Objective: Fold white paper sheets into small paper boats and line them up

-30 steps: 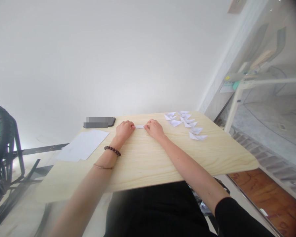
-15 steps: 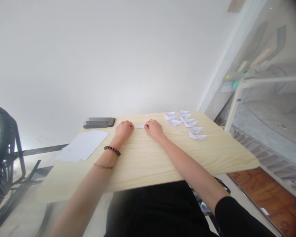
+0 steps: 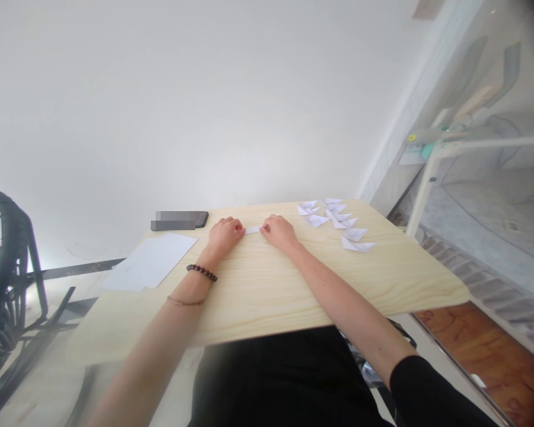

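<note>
A narrow folded strip of white paper (image 3: 252,230) lies near the middle of the table's far half, between my two hands. At its left end, my left hand (image 3: 226,233) pinches it with thumb and forefinger. My right hand (image 3: 279,230) has the other end in a similar pinch. The fingers cover both ends, so only the short middle part shows. Several folded white paper boats (image 3: 358,244) sit in a loose group to the right of my right hand.
On the left of the pale wooden table (image 3: 267,296) are white paper sheets (image 3: 153,261). A dark phone (image 3: 201,219) lies behind them, partly blurred out. A white wall (image 3: 249,107) rises behind the table. A dark woven chair (image 3: 9,255) stands at far left.
My left hand has shifted slightly right along the strip, and its thumb and forefinger now form a rounder pinch. The strip slants a little more. My right hand is nearly still.
</note>
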A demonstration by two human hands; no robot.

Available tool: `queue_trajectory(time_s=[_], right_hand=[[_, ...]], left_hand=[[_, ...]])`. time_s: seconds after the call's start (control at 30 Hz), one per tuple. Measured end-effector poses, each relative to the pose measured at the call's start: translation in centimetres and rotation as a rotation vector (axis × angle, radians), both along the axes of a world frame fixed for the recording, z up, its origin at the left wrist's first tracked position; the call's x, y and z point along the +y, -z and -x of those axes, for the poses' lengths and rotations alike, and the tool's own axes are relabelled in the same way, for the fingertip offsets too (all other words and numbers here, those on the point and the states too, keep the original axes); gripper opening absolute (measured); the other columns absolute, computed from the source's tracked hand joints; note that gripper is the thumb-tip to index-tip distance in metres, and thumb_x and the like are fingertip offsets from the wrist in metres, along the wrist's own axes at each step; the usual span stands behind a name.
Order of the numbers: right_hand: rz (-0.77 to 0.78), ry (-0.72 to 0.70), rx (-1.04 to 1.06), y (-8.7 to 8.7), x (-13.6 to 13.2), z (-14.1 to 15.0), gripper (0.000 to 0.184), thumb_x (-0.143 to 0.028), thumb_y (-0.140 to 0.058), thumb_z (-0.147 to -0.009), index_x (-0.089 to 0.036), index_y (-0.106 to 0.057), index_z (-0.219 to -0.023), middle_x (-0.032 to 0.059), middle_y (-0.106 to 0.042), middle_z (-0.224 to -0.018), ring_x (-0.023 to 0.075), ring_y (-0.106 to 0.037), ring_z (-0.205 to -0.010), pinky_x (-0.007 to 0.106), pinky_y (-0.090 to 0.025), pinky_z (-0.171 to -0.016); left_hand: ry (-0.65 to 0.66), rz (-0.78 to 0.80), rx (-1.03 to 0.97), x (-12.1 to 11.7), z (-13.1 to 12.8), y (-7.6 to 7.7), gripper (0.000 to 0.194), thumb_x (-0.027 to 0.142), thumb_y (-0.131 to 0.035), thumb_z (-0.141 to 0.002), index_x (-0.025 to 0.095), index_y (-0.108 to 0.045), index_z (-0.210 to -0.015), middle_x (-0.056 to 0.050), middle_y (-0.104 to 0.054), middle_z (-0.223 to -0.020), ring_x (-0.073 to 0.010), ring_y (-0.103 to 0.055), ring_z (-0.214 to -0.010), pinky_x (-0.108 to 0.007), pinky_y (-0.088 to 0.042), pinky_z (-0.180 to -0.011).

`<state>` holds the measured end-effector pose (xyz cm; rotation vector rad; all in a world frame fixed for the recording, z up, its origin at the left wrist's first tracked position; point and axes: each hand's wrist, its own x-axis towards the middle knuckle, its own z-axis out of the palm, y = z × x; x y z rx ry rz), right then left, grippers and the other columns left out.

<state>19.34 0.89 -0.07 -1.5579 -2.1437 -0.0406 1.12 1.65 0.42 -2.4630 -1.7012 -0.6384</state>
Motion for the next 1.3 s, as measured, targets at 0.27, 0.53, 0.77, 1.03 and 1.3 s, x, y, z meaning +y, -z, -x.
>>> queue_trajectory(time_s=[0.27,0.53,0.77,1.03,1.3], right_hand=[[-0.044,-0.082,0.054,0.69,0.23,-0.08,0.018,-0.031,-0.047,-0.077,-0.019,-0.059,-0.083,0.0056,-0.054,-0.089,0.0174,-0.045,-0.089,0.029,-0.035,-0.079],[-0.033,-0.156,0.104,0.87,0.44,-0.22,0.017,-0.028,-0.047,-0.078,-0.016,-0.058,-0.085,0.0063,-0.055,-0.089,0.0163,-0.045,-0.089,0.029,-0.033,-0.083],[-0.034,-0.212,0.116,0.73,0.39,-0.45,0.019,-0.028,-0.045,-0.079,-0.019,-0.059,-0.089,0.0052,-0.056,-0.088,0.0156,-0.046,-0.089,0.028,-0.034,-0.081],[-0.011,-0.212,0.131,0.46,0.27,-0.42,0.017,-0.027,-0.047,-0.079,-0.019,-0.061,-0.085,0.0048,-0.057,-0.085,0.0149,-0.047,-0.087,0.026,-0.035,-0.079],[-0.004,-0.216,0.141,0.30,0.07,-0.26,0.016,-0.027,-0.048,-0.078,-0.019,-0.060,-0.083,0.0043,-0.056,-0.083,0.0143,-0.047,-0.085,0.026,-0.035,-0.077]], left_hand=[[0.252,0.014,-0.060,-0.36,-0.19,-0.09,0.029,0.040,-0.043,-0.078,0.023,-0.061,-0.092,-0.004,-0.058,-0.091,-0.0181,-0.050,-0.086,-0.030,-0.038,-0.079],[0.264,0.002,-0.071,-0.11,-0.20,0.21,0.030,0.037,-0.039,-0.080,0.022,-0.062,-0.091,-0.005,-0.058,-0.089,-0.0181,-0.050,-0.084,-0.030,-0.038,-0.078],[0.274,-0.014,-0.069,-0.36,-0.22,-0.07,0.034,0.036,-0.032,-0.083,0.021,-0.061,-0.089,-0.005,-0.058,-0.086,-0.0173,-0.050,-0.083,-0.030,-0.039,-0.077],[0.264,0.009,-0.078,-0.66,-0.35,-0.22,0.027,0.036,-0.041,-0.078,0.021,-0.061,-0.088,-0.005,-0.059,-0.088,-0.0181,-0.050,-0.085,-0.029,-0.039,-0.076],[0.256,0.023,-0.096,-0.56,-0.35,-0.17,0.027,0.034,-0.041,-0.078,0.021,-0.062,-0.087,-0.005,-0.059,-0.088,-0.0183,-0.050,-0.085,-0.030,-0.039,-0.077]])
